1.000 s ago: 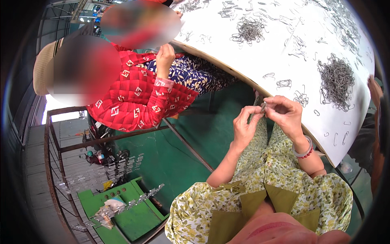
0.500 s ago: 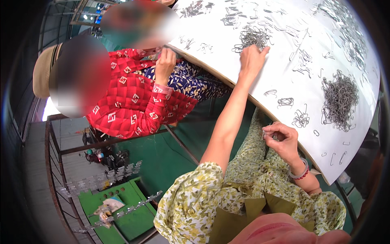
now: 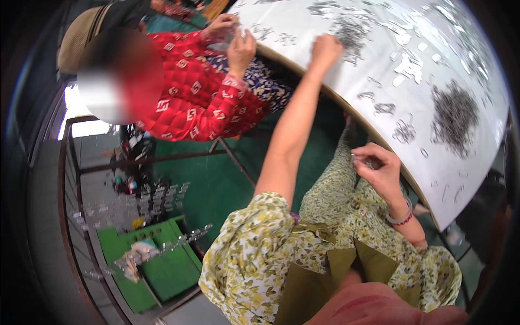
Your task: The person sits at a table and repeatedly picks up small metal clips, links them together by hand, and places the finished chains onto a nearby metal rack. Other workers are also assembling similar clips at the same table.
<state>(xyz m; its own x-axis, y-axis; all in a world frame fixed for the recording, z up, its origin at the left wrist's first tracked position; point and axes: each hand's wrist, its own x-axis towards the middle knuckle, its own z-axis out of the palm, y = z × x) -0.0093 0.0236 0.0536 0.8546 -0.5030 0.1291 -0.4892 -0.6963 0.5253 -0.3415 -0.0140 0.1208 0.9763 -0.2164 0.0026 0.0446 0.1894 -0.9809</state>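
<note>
My left hand (image 3: pixel 326 51) is over the white tabletop (image 3: pixel 346 73) with its fingers curled closed, beside a small pile of bent metal wire hooks (image 3: pixel 351 35). Motion blurs it, and whatever its fingers hold, if anything, cannot be made out. Just off the table's near edge, above my lap, my right hand (image 3: pixel 379 165) pinches a small shiny metal piece (image 3: pixel 355 157) between thumb and fingertips. Little groups of wire hooks (image 3: pixel 384 108) lie on the table between my hands and a big dark heap of hooks (image 3: pixel 455 119) to the right.
Flat silvery metal pieces (image 3: pixel 409 65) are scattered across the table's far side. At my left sits a person in a red patterned jacket (image 3: pixel 189 103), hands raised by the table edge. A metal railing (image 3: pixel 151 160) and a green bench (image 3: pixel 162 271) stand at the lower left.
My left hand has drawn back leftward from the hook pile, its fingers curled. My right hand keeps its pinch. The view has shifted, and the person at the left has both hands raised together.
</note>
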